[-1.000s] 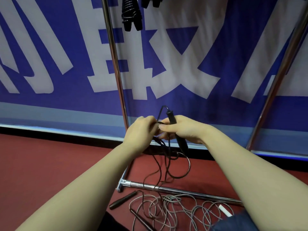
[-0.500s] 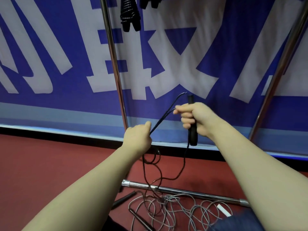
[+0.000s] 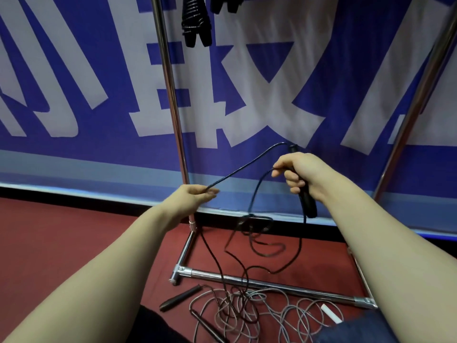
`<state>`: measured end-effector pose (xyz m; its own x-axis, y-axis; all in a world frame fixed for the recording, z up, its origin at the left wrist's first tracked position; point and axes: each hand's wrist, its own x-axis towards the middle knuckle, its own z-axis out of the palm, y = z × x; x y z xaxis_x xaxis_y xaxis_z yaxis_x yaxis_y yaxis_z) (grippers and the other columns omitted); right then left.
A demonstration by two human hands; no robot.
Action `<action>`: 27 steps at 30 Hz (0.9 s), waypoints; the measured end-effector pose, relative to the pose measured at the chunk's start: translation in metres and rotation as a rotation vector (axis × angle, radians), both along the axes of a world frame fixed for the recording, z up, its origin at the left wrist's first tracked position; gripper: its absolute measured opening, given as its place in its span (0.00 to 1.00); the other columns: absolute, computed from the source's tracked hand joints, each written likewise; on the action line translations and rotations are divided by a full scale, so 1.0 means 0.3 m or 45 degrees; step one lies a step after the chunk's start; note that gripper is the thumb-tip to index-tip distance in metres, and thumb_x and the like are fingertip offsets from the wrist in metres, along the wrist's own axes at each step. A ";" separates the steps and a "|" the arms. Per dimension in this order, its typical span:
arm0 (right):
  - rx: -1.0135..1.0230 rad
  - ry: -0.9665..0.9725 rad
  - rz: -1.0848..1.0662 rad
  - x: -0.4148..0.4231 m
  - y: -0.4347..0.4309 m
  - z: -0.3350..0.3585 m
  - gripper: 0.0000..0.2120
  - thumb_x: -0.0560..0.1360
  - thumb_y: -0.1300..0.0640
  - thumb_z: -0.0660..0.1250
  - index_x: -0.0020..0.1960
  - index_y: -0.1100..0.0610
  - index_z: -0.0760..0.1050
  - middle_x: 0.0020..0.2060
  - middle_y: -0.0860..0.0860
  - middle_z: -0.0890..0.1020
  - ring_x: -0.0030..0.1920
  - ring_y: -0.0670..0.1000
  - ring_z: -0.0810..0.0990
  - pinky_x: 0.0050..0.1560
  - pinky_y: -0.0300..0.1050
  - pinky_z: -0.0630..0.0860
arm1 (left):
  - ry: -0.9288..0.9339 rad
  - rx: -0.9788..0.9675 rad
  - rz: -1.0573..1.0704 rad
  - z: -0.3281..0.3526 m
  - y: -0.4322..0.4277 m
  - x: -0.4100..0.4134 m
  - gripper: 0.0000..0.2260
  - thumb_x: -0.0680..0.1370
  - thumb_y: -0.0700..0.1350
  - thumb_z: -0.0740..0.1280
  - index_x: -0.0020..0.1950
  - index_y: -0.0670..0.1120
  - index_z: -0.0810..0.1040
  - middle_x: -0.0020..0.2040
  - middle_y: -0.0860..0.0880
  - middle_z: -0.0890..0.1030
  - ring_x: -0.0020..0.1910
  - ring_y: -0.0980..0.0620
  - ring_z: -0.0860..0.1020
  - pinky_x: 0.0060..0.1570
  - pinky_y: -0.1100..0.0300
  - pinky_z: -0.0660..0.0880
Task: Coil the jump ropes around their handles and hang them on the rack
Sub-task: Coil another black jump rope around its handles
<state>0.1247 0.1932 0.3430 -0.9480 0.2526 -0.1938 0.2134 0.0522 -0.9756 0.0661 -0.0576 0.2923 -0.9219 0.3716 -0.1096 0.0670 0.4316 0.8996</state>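
Note:
My right hand [image 3: 300, 175] grips the black handles [image 3: 306, 199] of a black jump rope, held nearly upright. From the handle top the black cord [image 3: 243, 167] runs down-left to my left hand [image 3: 195, 196], which pinches it. More of this cord hangs in loose loops [image 3: 259, 233] down to the red floor. Two coiled black ropes [image 3: 196, 19] hang from the top of the chrome rack [image 3: 173, 100]. A tangled grey rope [image 3: 259, 310] with dark handles [image 3: 179, 297] lies on the floor in front of the rack.
The rack's base bar [image 3: 272, 284] runs across the floor below my hands, and its right post [image 3: 418, 95] leans up at the right. A blue banner with large white characters [image 3: 222, 95] hangs behind. A small white piece [image 3: 331, 314] lies near the grey rope.
My hands have drawn apart: the right hand with the handles rose to the right, the left hand slid down-left along the cord, stretching a length taut between them.

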 end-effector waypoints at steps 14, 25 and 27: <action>-0.086 -0.093 0.635 0.030 -0.100 0.040 0.13 0.77 0.60 0.62 0.38 0.63 0.80 0.17 0.47 0.58 0.18 0.45 0.55 0.20 0.38 0.58 | -0.269 0.581 -0.024 0.049 0.094 0.046 0.11 0.81 0.48 0.65 0.54 0.45 0.66 0.56 0.35 0.82 0.53 0.43 0.83 0.57 0.48 0.78; -0.945 0.506 0.214 0.019 -0.049 0.057 0.07 0.73 0.59 0.62 0.39 0.62 0.74 0.16 0.45 0.60 0.17 0.42 0.57 0.20 0.35 0.57 | -0.187 -0.017 -0.556 -0.013 0.065 0.080 0.03 0.79 0.43 0.68 0.49 0.44 0.79 0.44 0.45 0.84 0.43 0.58 0.82 0.45 0.69 0.73; -1.180 0.647 0.050 0.020 -0.002 0.056 0.06 0.72 0.60 0.63 0.38 0.61 0.73 0.17 0.45 0.60 0.17 0.42 0.57 0.20 0.34 0.58 | -0.164 -0.151 -0.544 -0.038 0.042 0.058 0.05 0.80 0.44 0.67 0.54 0.46 0.81 0.35 0.47 0.82 0.36 0.57 0.78 0.45 0.63 0.71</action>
